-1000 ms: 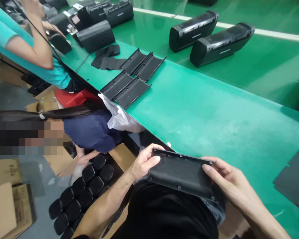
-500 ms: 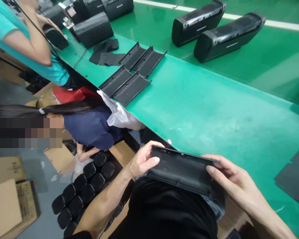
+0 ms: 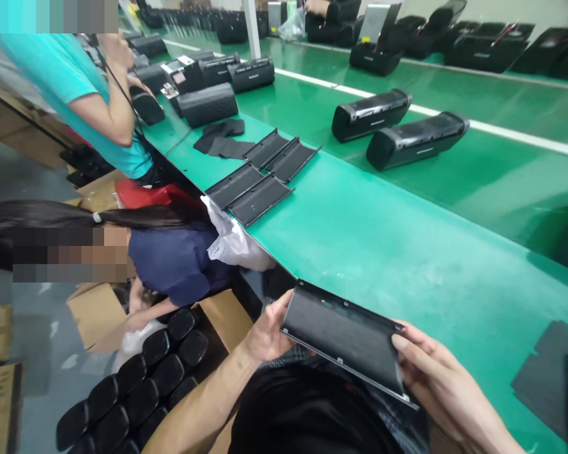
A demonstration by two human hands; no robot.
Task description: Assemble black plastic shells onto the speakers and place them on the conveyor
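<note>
A black curved plastic panel (image 3: 345,337) is held between my two hands, its hollow inner side facing up, over my lap at the table's near edge. My left hand (image 3: 271,328) grips its left end, with some fingers hidden beneath. At the right end, my right hand (image 3: 428,359) has its thumb on the rim and the other fingers partly behind it. Several similar black panels (image 3: 260,198) lie on the green table (image 3: 383,252) further off. Dark flat sheets (image 3: 227,146) rest beside them.
Two black speaker housings (image 3: 376,116) stand on the green belt beyond the table. More dark sheets (image 3: 551,372) lie at right. A plastic bag (image 3: 234,243) hangs at the table edge. Black rounded caps (image 3: 142,394) fill a box at lower left. Two people (image 3: 170,252) work at left.
The view has tilted up, showing more of the far line. The panel has turned so its inner side shows more fully, and my left thumb has come off its inner face.
</note>
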